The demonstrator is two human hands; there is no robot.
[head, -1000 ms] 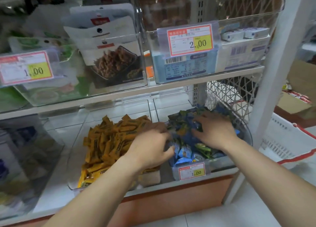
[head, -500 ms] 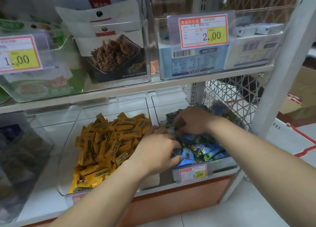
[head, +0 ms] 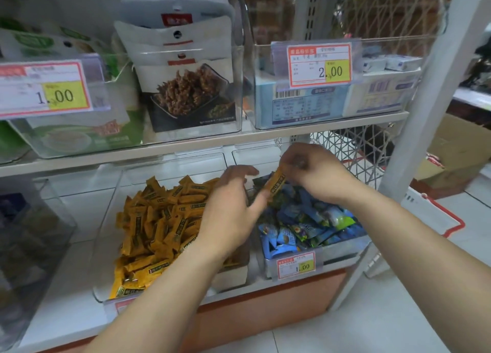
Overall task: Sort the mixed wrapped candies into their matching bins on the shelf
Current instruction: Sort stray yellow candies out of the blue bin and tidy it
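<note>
On the lower shelf a clear bin [head: 106, 246] holds a heap of orange wrapped candies [head: 159, 219]. To its right, a second clear bin [head: 342, 251] holds blue and green wrapped candies [head: 305, 222]. My right hand [head: 316, 169] pinches one orange candy [head: 276, 183] by its end and holds it lifted above the blue heap. My left hand [head: 233, 209] hovers over the gap between the two bins, fingers spread and loosely bent, its fingertips close to the lifted candy's lower end. It holds nothing.
The upper shelf [head: 212, 140] carries clear bins of snack packets [head: 183, 86] and boxes [head: 345, 100] with price tags, close above my hands. A white upright post [head: 425, 113] stands at the right. A white basket with a red rim [head: 438, 219] sits on the floor beyond it.
My right hand has come up out of the blue candy heap with an orange candy pinched in it. My left hand has lifted and opened toward it.
</note>
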